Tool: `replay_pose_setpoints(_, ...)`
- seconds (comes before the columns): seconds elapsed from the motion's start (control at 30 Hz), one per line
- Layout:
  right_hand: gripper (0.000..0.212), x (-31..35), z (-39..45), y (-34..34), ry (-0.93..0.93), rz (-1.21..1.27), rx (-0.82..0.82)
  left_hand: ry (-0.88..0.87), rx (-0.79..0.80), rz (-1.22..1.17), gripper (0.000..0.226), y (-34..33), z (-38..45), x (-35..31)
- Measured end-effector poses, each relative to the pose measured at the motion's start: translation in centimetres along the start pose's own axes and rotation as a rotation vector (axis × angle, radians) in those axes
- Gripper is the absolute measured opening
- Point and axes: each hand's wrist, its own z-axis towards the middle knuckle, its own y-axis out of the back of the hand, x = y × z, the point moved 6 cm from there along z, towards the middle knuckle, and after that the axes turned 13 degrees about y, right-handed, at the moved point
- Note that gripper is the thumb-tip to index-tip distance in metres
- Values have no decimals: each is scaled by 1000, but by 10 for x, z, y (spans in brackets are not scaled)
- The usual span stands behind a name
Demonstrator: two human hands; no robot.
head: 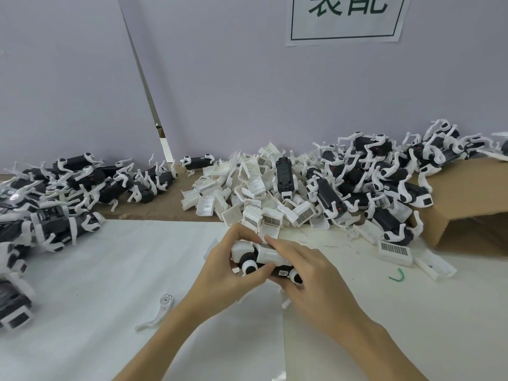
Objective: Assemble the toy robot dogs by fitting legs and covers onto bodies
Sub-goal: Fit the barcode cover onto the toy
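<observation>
A toy robot dog [254, 261] with a black body and white parts lies between both hands over the white table. My left hand [222, 264] grips its left end, thumb under the white hip joint. My right hand [308, 273] lies over the right half, fingers curled round the body and pressing on the white cover [270, 254] with a barcode label. A white leg sticks out below my right hand. A heap of white covers [247, 193] lies behind the hands.
Legged black bodies are heaped at the right [384, 177] and the left [82, 182]. A loose white leg [158, 312] lies on the white sheet [110, 270] near my left forearm. A cardboard box [467, 204] stands at the right, a green twist [397, 276] near it.
</observation>
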Motion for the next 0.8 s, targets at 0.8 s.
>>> replay_pose_setpoints(0.8,63,-11,-3,-11,-63,352,-22,-77,36,-20,47,-2,-4,-8)
